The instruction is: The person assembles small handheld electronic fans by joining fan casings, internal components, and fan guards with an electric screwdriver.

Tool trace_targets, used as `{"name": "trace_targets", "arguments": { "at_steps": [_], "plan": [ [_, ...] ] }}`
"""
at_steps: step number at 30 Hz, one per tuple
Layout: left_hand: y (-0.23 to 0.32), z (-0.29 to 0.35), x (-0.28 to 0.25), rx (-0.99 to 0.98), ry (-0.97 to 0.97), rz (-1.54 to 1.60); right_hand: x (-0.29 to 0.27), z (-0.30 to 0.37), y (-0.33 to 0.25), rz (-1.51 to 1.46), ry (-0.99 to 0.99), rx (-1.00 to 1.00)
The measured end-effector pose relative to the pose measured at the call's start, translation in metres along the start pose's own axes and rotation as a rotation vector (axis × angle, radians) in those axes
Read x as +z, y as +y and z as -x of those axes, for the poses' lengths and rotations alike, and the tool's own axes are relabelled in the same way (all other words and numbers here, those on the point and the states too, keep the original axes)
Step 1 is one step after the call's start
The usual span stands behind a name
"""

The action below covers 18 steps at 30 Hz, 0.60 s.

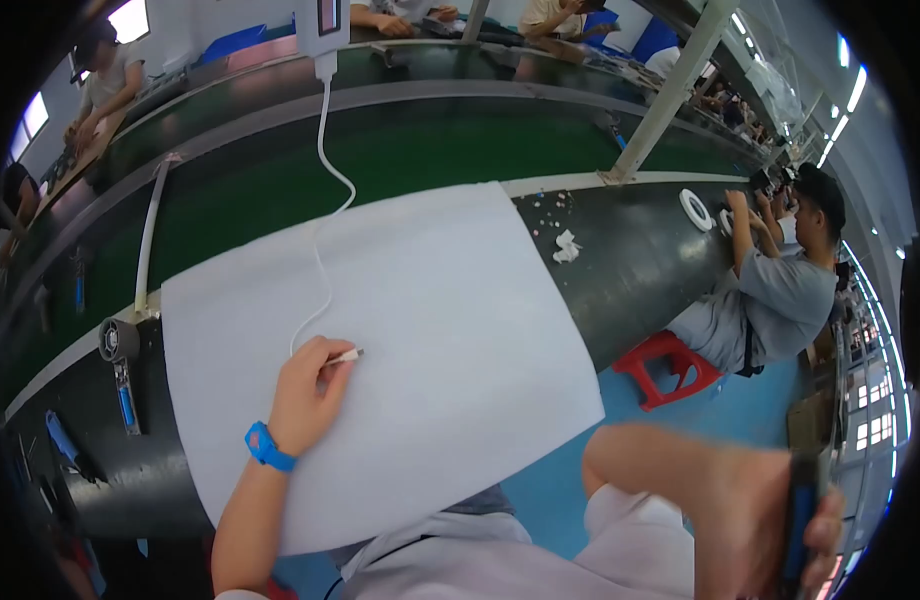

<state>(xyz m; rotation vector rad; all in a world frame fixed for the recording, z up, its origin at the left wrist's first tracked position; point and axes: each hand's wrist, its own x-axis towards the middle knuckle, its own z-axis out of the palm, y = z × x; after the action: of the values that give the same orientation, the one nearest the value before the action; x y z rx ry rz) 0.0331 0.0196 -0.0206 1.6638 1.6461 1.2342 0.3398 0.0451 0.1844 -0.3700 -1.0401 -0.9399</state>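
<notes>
My left hand [313, 393], with a blue wristband [269, 447], rests on the white sheet [450, 390]. Its fingers pinch the small white plug [350, 356] of a cable. From there the white cable [327, 165] curves away across the sheet and up to a white device [322, 28] at the top. My right hand [750, 515] is at the lower right, off the sheet and smeared by motion. Its fingers wrap round a dark, long object [802, 515] with a blue strip; its full shape is hidden.
Left of the sheet lie a grey handheld fan [119, 345] and a blue-handled cutter [65, 438]. White rings [695, 210], crumpled tissue [567, 247] and small bits [553, 205] lie on the dark bench. A co-worker [785, 270] sits at right near a red stool [665, 370]. Posts [670, 95] rise beside the green belt [250, 185].
</notes>
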Motion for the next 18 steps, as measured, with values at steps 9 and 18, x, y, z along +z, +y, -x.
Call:
{"name": "trace_targets", "arguments": {
  "at_steps": [9, 18],
  "plan": [
    [0.006, -0.001, 0.004, -0.011, 0.023, 0.016, 0.001, 0.022, -0.005, -0.935, 0.141, 0.323],
    [0.006, -0.007, 0.003, -0.009, 0.019, 0.006, 0.008, 0.025, -0.001, -1.209, 0.249, 0.405]
  ]
}}
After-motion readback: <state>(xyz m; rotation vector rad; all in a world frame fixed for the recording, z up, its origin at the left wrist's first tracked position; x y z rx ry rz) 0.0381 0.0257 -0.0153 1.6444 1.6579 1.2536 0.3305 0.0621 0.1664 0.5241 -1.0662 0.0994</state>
